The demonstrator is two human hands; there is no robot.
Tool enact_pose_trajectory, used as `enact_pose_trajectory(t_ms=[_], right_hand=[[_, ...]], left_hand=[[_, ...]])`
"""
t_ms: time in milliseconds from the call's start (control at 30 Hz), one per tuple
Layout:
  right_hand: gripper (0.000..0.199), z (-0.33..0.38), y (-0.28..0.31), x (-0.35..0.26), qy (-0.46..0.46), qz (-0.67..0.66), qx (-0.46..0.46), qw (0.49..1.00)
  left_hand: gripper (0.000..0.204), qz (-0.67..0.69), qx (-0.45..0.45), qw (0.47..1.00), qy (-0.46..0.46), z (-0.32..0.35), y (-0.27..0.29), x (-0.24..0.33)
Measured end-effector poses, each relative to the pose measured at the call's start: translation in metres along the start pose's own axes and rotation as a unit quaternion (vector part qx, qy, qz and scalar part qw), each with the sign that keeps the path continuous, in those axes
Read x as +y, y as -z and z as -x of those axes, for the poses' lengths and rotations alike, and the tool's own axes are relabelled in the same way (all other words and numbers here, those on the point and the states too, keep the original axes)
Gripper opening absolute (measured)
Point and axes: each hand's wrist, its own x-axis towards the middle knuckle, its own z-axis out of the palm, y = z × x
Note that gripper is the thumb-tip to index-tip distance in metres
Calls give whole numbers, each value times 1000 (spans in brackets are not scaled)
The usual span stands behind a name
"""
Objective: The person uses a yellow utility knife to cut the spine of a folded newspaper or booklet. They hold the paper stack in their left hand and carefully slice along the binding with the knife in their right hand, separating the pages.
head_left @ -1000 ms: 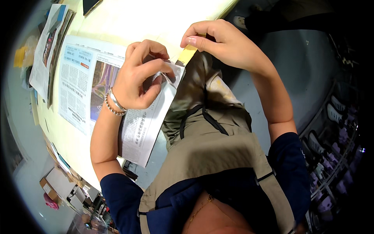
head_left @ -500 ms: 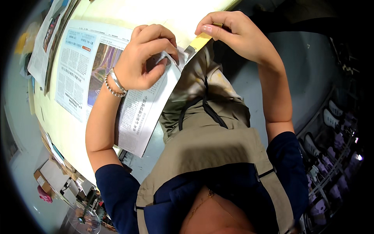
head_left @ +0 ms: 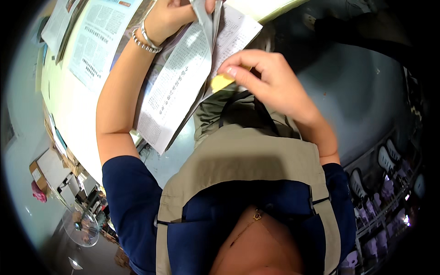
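Note:
My left hand (head_left: 167,20), with bracelets at the wrist, is at the top of the picture. Its fingers, partly cut off by the upper edge, pinch a raised fold of newspaper (head_left: 176,87). The lifted sheet bends up and stands away from the printed page beneath it. My right hand (head_left: 266,78) is closed on a flat yellow tool (head_left: 222,83), thumb on top and fingers curled behind. The tool lies beside the newspaper's near right edge, close to my lap; its tip cannot be made out.
The newspaper rests on a pale table (head_left: 68,123), whose edge runs beside my lap. More papers (head_left: 59,27) are stacked at the far left. A rack with shoe-like shapes (head_left: 385,158) stands at the right. A fan (head_left: 80,224) is at the lower left.
My left hand has moved up and away, lifting and folding back the newspaper. My right hand has come down and nearer to me with the yellow tool along the paper's edge.

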Motion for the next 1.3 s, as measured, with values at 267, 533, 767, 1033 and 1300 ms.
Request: enact_pose_trajectory(t_ms=[267,533,767,1033,1300], right_hand=[[15,24,-87,8,98,-47,-112,988],[14,30,-68,10,56,-33,-154,986],[16,57,20,8,-132,-108,59,984],[15,51,54,10,-25,-72,314,946],[13,31,50,9,6,-27,364,931]], left_hand=[[26,112,-10,991,-73,-10,18,-16],[24,-51,9,998,-48,3,18,-8],[16,-472,-105,874,-42,-9,-16,23],[15,-442,-75,887,-114,-11,-18,27],[23,-397,-5,914,-83,-2,-27,25]])
